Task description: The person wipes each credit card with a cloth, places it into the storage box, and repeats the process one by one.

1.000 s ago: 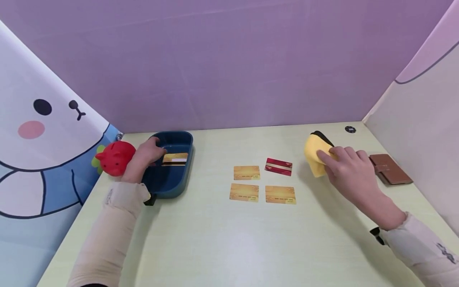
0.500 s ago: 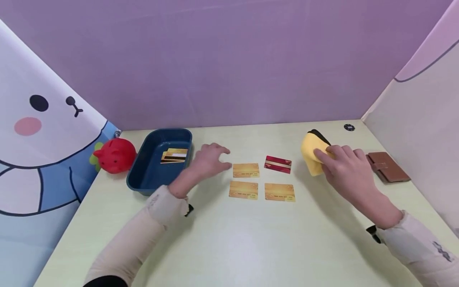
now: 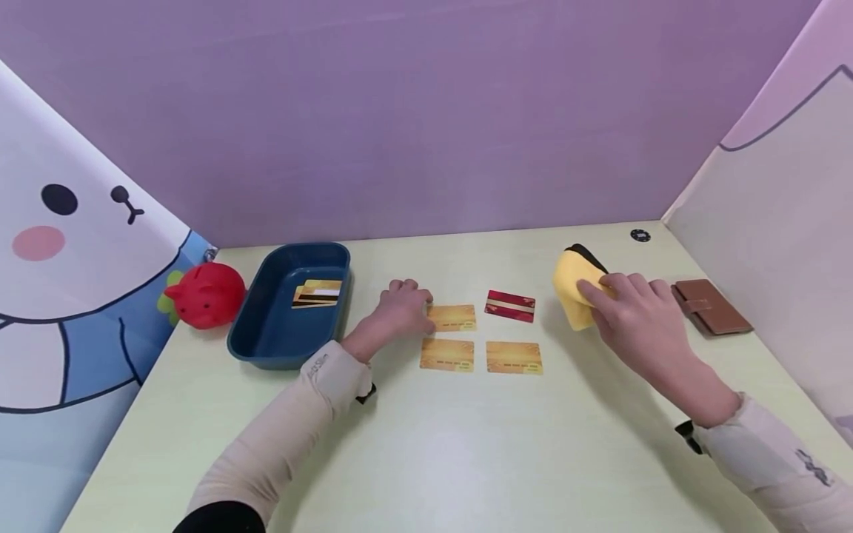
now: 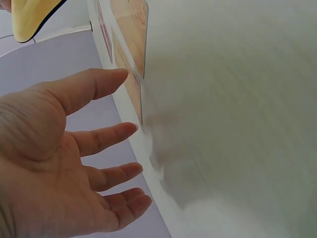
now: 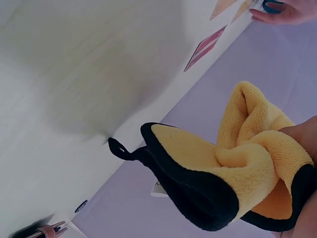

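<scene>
My left hand [image 3: 397,312] is at the left end of the upper gold card [image 3: 455,317], its thumb and fingers spread apart. In the left wrist view nothing lies between the thumb and fingers, and the fingertips come right at the card's edge. My right hand [image 3: 636,326] grips a bunched yellow cleaning cloth [image 5: 247,153] with black trim and a hanging loop, held above the table. Two more gold cards, a left one [image 3: 447,355] and a right one [image 3: 514,357], lie below the upper one. A red card [image 3: 509,306] with a pale stripe lies to its right.
A dark blue tray [image 3: 249,344] at the left holds several cards [image 3: 318,293]. A red piggy bank [image 3: 209,296] stands left of it. A brown leather wallet [image 3: 713,308] and a black round chip [image 3: 640,235] lie at the right. A purple wall [image 3: 426,118] closes off the back.
My left hand has left the tray and moved right to the upper gold card; cards lie in the tray behind it. My right hand keeps holding the cloth in nearly the same place.
</scene>
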The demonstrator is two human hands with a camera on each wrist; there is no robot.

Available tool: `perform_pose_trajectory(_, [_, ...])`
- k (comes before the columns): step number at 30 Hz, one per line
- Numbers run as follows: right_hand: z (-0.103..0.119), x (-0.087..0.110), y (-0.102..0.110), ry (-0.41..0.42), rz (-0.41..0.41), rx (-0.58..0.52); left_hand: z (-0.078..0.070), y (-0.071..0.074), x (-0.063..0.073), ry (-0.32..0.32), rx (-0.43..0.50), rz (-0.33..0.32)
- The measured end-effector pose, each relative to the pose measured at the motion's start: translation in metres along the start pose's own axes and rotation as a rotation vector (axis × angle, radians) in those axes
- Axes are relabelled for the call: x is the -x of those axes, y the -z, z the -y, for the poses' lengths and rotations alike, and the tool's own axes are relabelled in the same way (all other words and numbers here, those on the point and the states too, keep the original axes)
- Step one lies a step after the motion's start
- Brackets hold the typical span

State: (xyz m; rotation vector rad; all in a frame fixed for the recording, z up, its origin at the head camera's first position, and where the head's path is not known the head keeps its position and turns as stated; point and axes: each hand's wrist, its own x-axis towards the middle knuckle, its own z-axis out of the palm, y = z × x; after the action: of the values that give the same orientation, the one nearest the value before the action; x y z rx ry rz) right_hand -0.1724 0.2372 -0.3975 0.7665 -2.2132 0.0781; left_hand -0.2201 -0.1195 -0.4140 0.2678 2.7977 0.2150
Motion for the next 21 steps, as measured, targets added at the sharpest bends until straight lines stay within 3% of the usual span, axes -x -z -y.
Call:
perform_pose_trajectory(7, [-0.0007,-0.0001,-0.0007,-0.007,-0.022,-0.007,0.0012,0.0027,-0.0022,-0.037,-0.054,0.016])
perform_pose_trajectory(21, [-0.0016,0.0016,-0.0013,-0.018,-0.032,-0.010,-0.0007,0.0067,-0.0048,-0.042,-0.014,0.059])
